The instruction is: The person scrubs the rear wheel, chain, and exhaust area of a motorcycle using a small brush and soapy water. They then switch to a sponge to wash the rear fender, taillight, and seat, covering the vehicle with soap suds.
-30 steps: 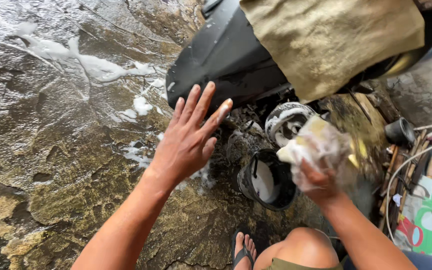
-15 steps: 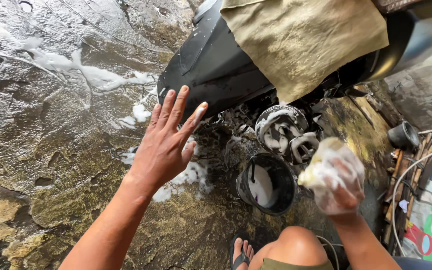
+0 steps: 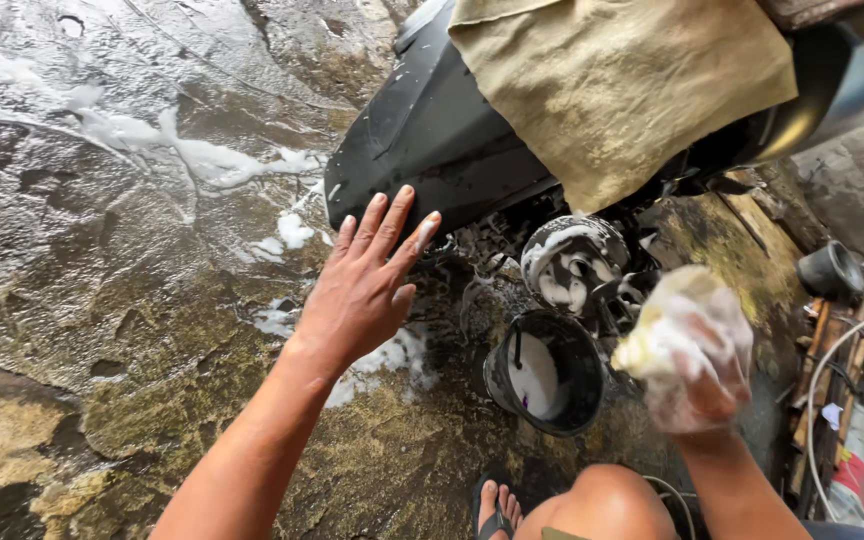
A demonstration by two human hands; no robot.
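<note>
The right hand is clenched around a soapy yellow sponge, held just right of the black bucket and below the foam-covered engine cover. The left hand is spread flat, fingers apart, grasping nothing, near the black motorcycle panel.

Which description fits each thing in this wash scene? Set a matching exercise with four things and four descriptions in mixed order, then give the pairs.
Things:
1. left hand
2. right hand
3. black bucket
4. tan cloth

Descriptions:
A. draped over the dark motorbike body
B. open, fingers spread, holding nothing
C. stands on the wet ground, white liquid inside
D. grips a soapy yellow sponge

Pairs: 1-B, 2-D, 3-C, 4-A
</note>
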